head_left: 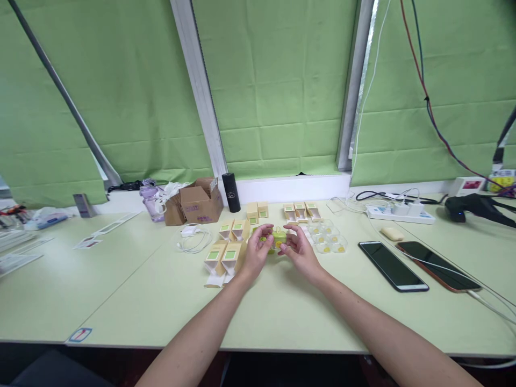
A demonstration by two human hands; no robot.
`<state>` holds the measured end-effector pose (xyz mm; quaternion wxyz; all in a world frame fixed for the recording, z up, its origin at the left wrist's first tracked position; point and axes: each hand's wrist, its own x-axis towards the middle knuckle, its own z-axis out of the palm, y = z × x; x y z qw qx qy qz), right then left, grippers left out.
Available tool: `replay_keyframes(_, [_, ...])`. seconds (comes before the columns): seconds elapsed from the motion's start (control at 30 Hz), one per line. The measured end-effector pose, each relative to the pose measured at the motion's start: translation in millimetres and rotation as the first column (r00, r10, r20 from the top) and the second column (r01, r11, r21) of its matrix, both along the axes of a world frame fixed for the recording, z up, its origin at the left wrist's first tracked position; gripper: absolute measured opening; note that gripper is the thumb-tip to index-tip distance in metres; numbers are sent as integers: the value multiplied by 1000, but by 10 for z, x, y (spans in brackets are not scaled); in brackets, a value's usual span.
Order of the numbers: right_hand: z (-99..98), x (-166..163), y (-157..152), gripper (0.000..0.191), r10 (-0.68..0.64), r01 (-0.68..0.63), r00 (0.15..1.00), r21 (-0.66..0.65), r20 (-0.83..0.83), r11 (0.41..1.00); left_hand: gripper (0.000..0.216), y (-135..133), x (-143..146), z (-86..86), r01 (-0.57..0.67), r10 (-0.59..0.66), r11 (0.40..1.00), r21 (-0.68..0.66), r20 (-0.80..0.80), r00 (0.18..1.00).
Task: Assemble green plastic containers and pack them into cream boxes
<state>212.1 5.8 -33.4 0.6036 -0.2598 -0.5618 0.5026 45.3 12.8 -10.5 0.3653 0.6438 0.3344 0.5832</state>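
Both my hands meet over the middle of the pale green table [282,312]. My left hand [257,252] and my right hand [298,251] pinch a small yellow-green item [278,238] between their fingertips. To the left of my left hand lie several small tan cartons with green labels [226,257], some open. More tan cartons [300,211] stand behind my hands. To the right of my right hand sit several clear plastic shells with yellow centres [328,239].
A brown cardboard box [199,201], a black cylinder [231,192], a purple bottle [151,201] and a white cable [193,239] lie at the back left. Two phones [393,266] [437,265], a small cream-coloured case [392,234] and a power strip [401,214] are on the right.
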Motion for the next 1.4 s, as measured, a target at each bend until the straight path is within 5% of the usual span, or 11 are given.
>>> replay_keyframes(0.23, [14,10,6,54,-13,14,1000,15,-13,1000,47,-26,-11,-29,77,-75,997,22,-78,994])
replay_keyframes(0.63, [11,60,86,43,-22,24,999,31,-43,999,42,-18,35,-28,-30,38,998,55,-162,986])
replay_keyframes(1.03, [55,67,73,45,111,-182,916,-153,-386,971,38,-60,45,-48,-53,80,987,149,-182,980])
replay_keyframes(1.4, [-97,107,197,26,79,-206,906,-270,-415,941,31,-72,56,-22,-27,52,990,137,-183,982])
